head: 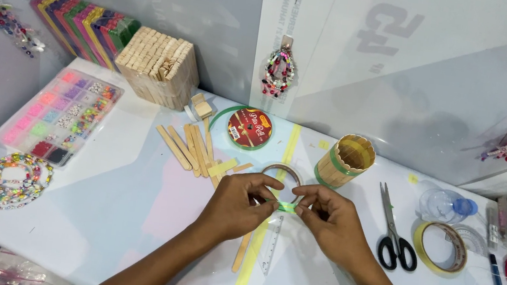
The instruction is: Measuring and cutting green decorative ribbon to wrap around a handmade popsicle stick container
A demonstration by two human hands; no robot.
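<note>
A: White bench (127, 211), grey panels behind. Hands?
B: Left hand (235, 205) and right hand (331, 221), each grip pinching one end of one green tape strip (286, 206), above the bench's middle. Likely light, limp, sticky; hold by the ends.
A: Counts?
B: One scissors (396, 236), one stick cup (345, 160).

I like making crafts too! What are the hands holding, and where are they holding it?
Both hands, left and right, pinch a short strip of green tape, one fingertip grip at each end, just above the white table.
</note>
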